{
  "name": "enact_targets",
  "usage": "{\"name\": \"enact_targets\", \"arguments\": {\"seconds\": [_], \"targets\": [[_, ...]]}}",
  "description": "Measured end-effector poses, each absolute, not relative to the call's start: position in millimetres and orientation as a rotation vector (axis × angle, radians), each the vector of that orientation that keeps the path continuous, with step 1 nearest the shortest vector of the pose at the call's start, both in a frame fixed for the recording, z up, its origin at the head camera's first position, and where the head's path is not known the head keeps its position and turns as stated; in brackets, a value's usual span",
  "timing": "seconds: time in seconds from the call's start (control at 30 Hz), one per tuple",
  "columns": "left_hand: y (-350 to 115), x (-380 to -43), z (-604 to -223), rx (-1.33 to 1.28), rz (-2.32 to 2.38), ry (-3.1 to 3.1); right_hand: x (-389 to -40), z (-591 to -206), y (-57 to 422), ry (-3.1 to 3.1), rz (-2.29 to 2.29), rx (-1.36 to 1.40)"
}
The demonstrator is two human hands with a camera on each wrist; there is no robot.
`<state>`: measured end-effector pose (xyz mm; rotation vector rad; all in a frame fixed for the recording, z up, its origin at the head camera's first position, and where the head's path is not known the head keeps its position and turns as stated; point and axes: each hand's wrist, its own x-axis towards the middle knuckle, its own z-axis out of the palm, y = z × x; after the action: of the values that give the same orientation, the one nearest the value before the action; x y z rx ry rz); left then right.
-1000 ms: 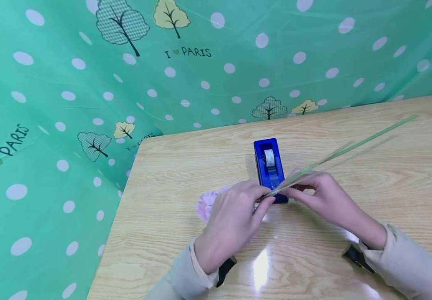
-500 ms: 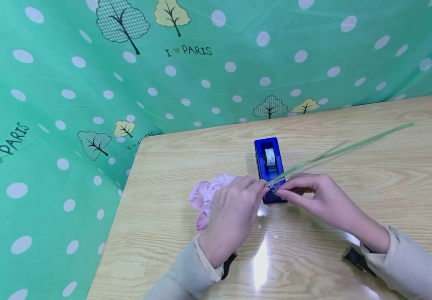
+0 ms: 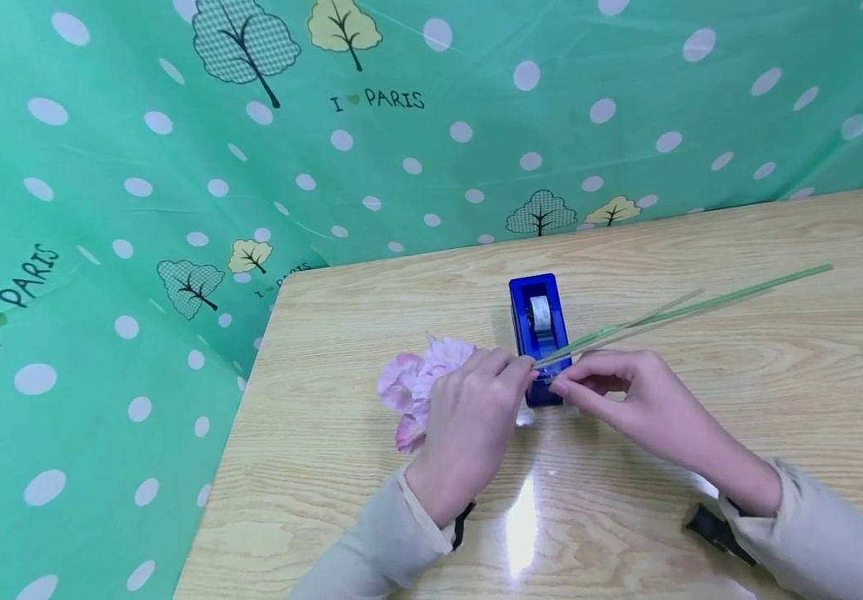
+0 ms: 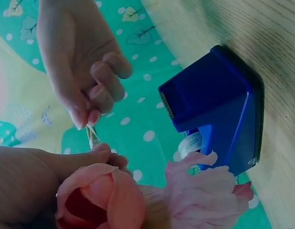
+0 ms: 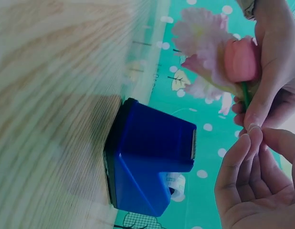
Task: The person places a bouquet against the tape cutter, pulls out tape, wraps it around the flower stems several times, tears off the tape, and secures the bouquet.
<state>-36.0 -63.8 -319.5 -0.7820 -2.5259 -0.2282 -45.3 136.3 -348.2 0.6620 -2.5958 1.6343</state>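
Note:
My left hand grips the thin green stems of several flowers, their free ends pointing to the far right. Pale pink ruffled blossoms show beyond that hand, and the left wrist view also has a coral-pink tulip head. Thumb and forefinger of my right hand pinch a small clear strip, seemingly tape, close to the left fingertips at the stems. How far it goes around the stems is hidden. A blue tape dispenser stands upright just behind both hands, its white roll in place.
Everything is over a light wood-grain table. A green dotted curtain hangs along its back and left edges. Black straps show at both wrists, beside the light sleeves.
My left hand has turned and shifted slightly, uncovering more blossoms. The stem ends have swung down towards the table. The right hand has drawn out from behind the stems to their near side, pinching the strip.

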Motion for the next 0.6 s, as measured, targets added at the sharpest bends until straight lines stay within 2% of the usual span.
{"name": "enact_targets", "arguments": {"seconds": [0.6], "targets": [[-63.5,-38.4,-327.2,-0.843,-0.146,-2.459,-38.8,-341.3,131.9,-2.656,1.848,0.451]]}}
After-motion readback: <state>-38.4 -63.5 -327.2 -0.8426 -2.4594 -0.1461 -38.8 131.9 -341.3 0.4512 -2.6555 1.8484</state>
